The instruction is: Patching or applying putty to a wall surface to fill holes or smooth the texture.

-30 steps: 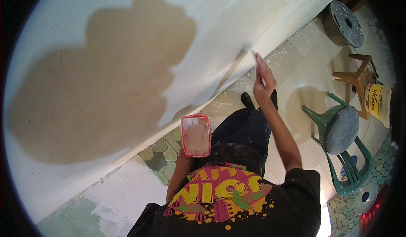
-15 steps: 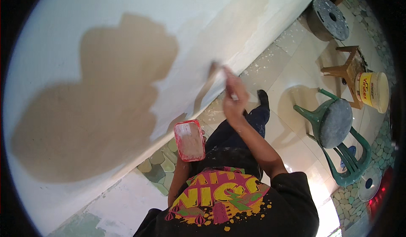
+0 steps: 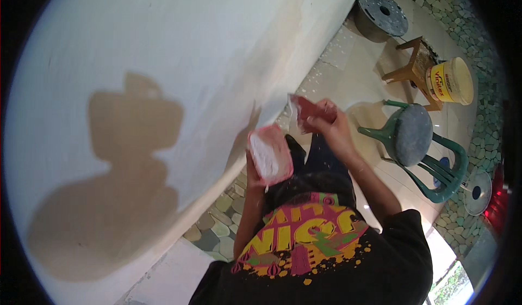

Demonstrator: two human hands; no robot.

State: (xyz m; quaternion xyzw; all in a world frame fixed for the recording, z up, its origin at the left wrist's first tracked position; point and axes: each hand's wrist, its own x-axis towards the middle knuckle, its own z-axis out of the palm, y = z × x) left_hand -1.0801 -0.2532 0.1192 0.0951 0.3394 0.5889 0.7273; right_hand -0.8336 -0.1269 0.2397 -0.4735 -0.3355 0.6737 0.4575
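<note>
A reddish-brown putty scraper (image 3: pixel 309 113) with a whitish edge is in my right hand (image 3: pixel 336 132), gripped between thumb and fingers. It is held just off the foot of the pale wall (image 3: pixel 217 44), up and to the right of the tub. My left hand (image 3: pixel 253 170) holds a shallow red rectangular tub (image 3: pixel 287 155) from its left side and below. White paste lies in the tub, thicker along its left half. Most of the left fingers are hidden under the tub.
Along the right stand a round grey speckled container (image 3: pixel 375 25), a wooden stool (image 3: pixel 405 74), a yellow-labelled bucket (image 3: pixel 450 82) and a green plastic chair (image 3: pixel 448 177) with a round grey thing (image 3: pixel 414 133) on it. White specks dot the floor tiles (image 3: pixel 337 49).
My right hand has drawn the scraper back from the wall, and the scraper's broad face now shows. The tub is turned a little and sits closer to the scraper. The view has shifted.
</note>
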